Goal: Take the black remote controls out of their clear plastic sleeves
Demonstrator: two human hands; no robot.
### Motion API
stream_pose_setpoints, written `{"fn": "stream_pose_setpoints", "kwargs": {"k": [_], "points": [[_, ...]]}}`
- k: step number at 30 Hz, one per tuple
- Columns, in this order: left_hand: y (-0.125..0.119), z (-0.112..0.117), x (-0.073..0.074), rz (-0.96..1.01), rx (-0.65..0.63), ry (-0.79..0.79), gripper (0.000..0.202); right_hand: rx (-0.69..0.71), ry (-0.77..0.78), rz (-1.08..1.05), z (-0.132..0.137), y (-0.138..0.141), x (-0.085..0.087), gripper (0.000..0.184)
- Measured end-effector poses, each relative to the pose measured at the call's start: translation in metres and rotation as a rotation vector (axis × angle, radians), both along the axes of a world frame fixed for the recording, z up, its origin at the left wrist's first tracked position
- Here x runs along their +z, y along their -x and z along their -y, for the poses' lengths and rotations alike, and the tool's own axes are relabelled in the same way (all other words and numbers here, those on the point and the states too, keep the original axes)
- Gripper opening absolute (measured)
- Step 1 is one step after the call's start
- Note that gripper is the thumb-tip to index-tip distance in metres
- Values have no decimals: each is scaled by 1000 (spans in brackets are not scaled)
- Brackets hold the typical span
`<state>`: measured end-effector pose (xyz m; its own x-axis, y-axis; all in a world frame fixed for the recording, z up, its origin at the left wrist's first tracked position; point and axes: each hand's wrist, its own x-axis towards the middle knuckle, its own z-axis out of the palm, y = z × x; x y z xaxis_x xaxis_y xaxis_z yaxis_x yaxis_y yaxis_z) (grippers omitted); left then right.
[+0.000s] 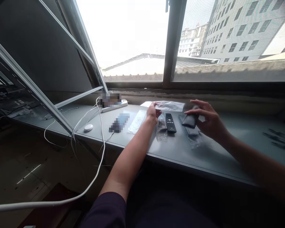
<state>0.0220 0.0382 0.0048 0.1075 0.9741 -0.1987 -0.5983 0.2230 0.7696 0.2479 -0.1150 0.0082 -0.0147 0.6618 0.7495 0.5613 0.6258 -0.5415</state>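
Note:
My left hand (153, 114) reaches over the table with its fingers curled at the edge of a clear plastic bag (172, 105). A dark, smooth, rounded object (190, 121) is held in my right hand (207, 117), between thumb and fingers; its kind is unclear. Below it lies a clear bag with something dark inside (193, 134). Between my hands rests a black remote control (171, 123), buttons up. Beside the remote is a small clear bag with dark contents (161, 128). Another pale plastic bag (137, 122) lies left of my left forearm.
A blurred-out phone-like item (120, 122) with a white cable lies on the grey table (166, 152). A white power strip (115, 106) and a round white puck (88, 128) are further left. White cables hang over the front edge. Dark items (279, 138) lie at right.

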Motion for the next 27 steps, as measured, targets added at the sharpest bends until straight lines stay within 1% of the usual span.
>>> {"fn": "stream_pose_setpoints", "kwargs": {"k": [1, 3, 8, 13, 16, 17, 20, 22, 25, 27], "points": [[0, 0, 0, 2, -5, 3, 18, -21, -81, 85, -1, -1, -1, 28], [-1, 1, 0, 0, -9, 13, 18, -38, -166, 174, -2, -4, -3, 31], [-2, 4, 5, 47, -16, 46, 18, -8, -169, 181, -4, -3, -4, 34], [2, 7, 11, 172, -59, 132, 24, 13, -110, 108, 1, 5, 1, 26], [3, 7, 11, 202, -49, 138, 22, 19, -67, 100, 6, 9, 4, 27], [3, 7, 11, 206, -46, 135, 19, 1, -49, 90, 7, 10, 4, 27], [2, 7, 10, 213, -31, 107, 7, -135, 74, 3, 11, 12, 2, 24], [2, 6, 10, 247, -38, 54, 8, -216, 157, -78, 12, 13, 1, 19], [2, 6, 11, 300, -61, -13, 16, -219, 169, -109, 11, 12, -1, 18], [3, 5, 11, 306, -39, -20, 21, -184, 147, -44, 9, 9, -2, 24]]}}
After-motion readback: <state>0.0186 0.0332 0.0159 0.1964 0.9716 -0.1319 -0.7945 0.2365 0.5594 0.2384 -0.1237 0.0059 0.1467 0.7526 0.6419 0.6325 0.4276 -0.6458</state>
